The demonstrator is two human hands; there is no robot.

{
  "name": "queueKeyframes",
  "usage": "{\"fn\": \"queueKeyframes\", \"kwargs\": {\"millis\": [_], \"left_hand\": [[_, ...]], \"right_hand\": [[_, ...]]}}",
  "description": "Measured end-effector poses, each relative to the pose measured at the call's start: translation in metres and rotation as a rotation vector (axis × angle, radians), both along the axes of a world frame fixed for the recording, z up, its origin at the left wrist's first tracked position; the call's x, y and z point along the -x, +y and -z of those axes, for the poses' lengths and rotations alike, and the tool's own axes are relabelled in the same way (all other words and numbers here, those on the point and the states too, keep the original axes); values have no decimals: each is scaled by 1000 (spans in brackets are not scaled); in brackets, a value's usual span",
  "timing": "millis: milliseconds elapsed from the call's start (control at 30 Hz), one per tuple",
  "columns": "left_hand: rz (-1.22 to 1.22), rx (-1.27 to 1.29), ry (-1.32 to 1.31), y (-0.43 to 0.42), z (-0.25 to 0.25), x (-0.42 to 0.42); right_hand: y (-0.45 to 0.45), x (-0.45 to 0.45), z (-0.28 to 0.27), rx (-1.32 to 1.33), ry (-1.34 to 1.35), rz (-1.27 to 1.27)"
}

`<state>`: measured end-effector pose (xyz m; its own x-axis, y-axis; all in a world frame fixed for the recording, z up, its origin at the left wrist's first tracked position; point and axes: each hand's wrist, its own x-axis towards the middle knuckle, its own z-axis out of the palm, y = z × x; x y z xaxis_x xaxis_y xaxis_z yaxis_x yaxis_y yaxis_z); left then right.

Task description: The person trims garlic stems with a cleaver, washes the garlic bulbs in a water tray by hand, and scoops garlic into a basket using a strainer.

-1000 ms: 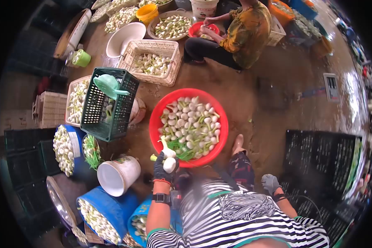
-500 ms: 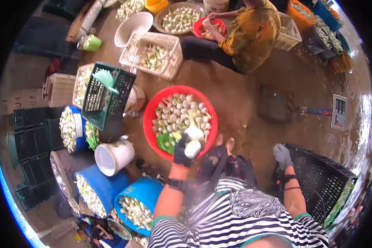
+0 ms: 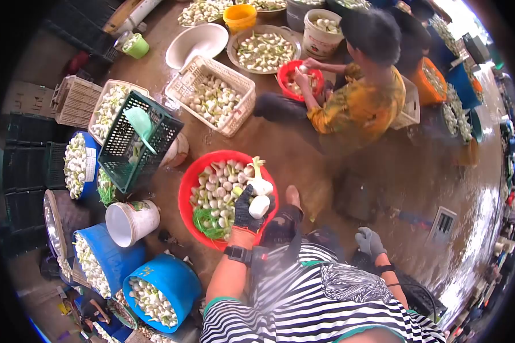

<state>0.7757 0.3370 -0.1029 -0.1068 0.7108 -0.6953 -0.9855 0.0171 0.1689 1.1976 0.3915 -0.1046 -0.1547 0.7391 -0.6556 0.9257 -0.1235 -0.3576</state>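
My left hand [image 3: 249,215], in a dark glove, is closed around pale garlic bulbs. One is a smooth white bulb [image 3: 260,206]; just above it is another bulb with a green-white stalk [image 3: 260,182]. The hand is over the near right side of a red basin [image 3: 184,207], which holds many small bulbs [image 3: 218,184] and a clump of green strands [image 3: 208,223]. My right hand [image 3: 371,241], in a grey glove, hangs away from the basin at my right side. Its fingers look loosely extended, with nothing visible in them.
Blue tubs [image 3: 184,286] of bulbs and a white bucket [image 3: 133,223] stand at left. A green crate [image 3: 120,166] holds a light green scoop [image 3: 138,124]. Ahead is a cream crate [image 3: 243,94] of bulbs. A seated person [image 3: 363,108] handles bulbs over a red bowl [image 3: 289,86].
My view has shifted, and the red basin appears lower and further left. The stalked bulb stands more clearly above my left hand, which still grips the bulbs. My right hand has moved off the black crate.
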Motion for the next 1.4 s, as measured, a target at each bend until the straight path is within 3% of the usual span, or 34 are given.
{"fn": "queueKeyframes", "kwargs": {"millis": [67,133,267,367,467,567,633,700,900,967,1067,1167,1233,1300,1400], "left_hand": [[16,-29,-61,17,5,12],[-15,48,18,35,-21,22],[-15,73,-27,51,-29,49],[-40,-38,-172,57,-29,65],[-204,90,40,89,-31,64],[-101,123,206,127,-1,82],[4,98,482,165,25,92],[134,187,773,219,4,94],[339,209,812,278,-4,122],[312,269,775,286,-8,129],[272,302,725,302,-10,131],[265,293,719,301,18,144],[305,258,665,305,34,151],[327,281,551,327,29,152],[429,238,636,334,46,162]], "right_hand": [[30,14,-1,4,9,32],[68,36,7,-8,40,14],[145,111,9,-151,155,-358],[192,187,-23,-131,259,-416],[231,234,-32,-141,339,-541],[273,279,-36,-49,452,-604],[294,309,-34,54,551,-560],[312,336,-32,65,597,-586],[363,394,-32,45,596,-787],[369,405,-24,-57,658,-806],[387,418,-23,59,611,-847],[399,433,-22,56,585,-818],[391,433,0,-120,645,-736],[403,432,-8,-25,467,-778],[403,436,-3,27,548,-617]]}}
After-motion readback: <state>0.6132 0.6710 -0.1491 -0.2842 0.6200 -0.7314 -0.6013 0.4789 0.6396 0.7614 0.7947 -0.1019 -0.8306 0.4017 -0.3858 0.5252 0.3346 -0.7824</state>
